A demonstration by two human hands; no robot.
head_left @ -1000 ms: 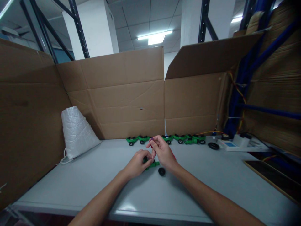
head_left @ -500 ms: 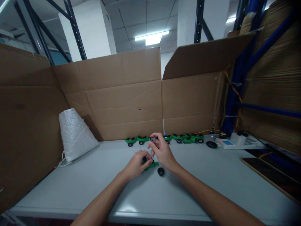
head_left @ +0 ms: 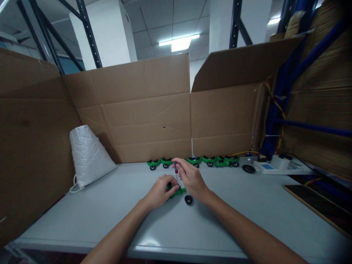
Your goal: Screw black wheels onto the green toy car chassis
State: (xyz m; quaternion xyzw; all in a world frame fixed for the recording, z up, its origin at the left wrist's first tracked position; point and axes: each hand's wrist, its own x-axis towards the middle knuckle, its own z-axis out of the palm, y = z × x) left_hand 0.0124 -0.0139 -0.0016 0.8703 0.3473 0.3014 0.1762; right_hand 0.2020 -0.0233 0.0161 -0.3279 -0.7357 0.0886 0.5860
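Note:
My left hand (head_left: pixel 161 191) is closed on a small green toy car part (head_left: pixel 179 191) that rests on the grey table (head_left: pixel 110 209). My right hand (head_left: pixel 191 178) pinches a small screwdriver (head_left: pixel 176 169) with a red handle, held upright with its tip down on the green part. A loose black wheel (head_left: pixel 188 200) lies on the table just right of the part, below my right wrist.
A row of several finished green toy cars (head_left: pixel 192 161) stands along the cardboard wall (head_left: pixel 154 110) at the back. A white woven bag (head_left: pixel 86 154) sits at the back left. A black ring (head_left: pixel 248 168), a white device (head_left: pixel 272 165) and cables lie at the right; a dark board (head_left: pixel 319 205) rests near the right edge.
My right hand has turned the screwdriver upright and lowered its tip onto the green part. My left hand has stayed on the part.

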